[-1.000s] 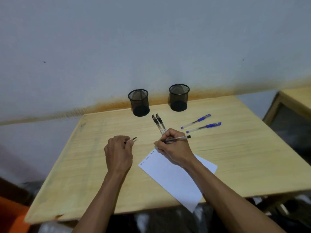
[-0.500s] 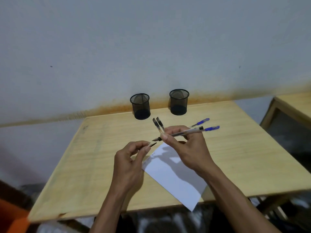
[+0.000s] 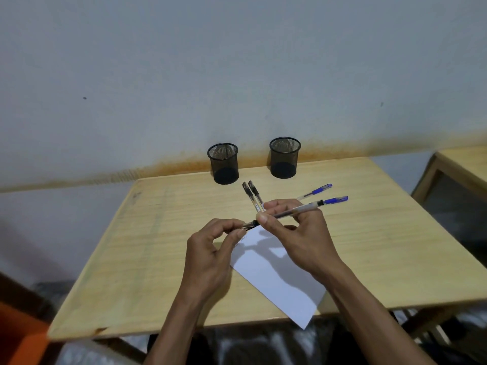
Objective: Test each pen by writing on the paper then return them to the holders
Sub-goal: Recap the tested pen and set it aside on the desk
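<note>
My right hand (image 3: 297, 238) grips a clear-barrelled black pen (image 3: 290, 210), raised above the white paper (image 3: 276, 280), tip pointing left. My left hand (image 3: 210, 256) pinches a small black cap, mostly hidden by my fingers, right at the pen's tip. The paper's far corner carries a few small written marks. Two capped black pens (image 3: 251, 193) lie side by side behind my hands. Two blue-capped pens (image 3: 316, 191) (image 3: 336, 200) lie to the right. Two black mesh holders (image 3: 223, 163) (image 3: 284, 157) stand at the back edge; no pens show in them.
The wooden table (image 3: 158, 246) stands against a grey wall with a rusty stain along its base. A second wooden table (image 3: 463, 164) is at the right. An orange object (image 3: 18, 335) sits low at the left.
My right hand lifted the pen off the paper and turned its tip left. My left hand rose from the table and brought the cap up to the tip.
</note>
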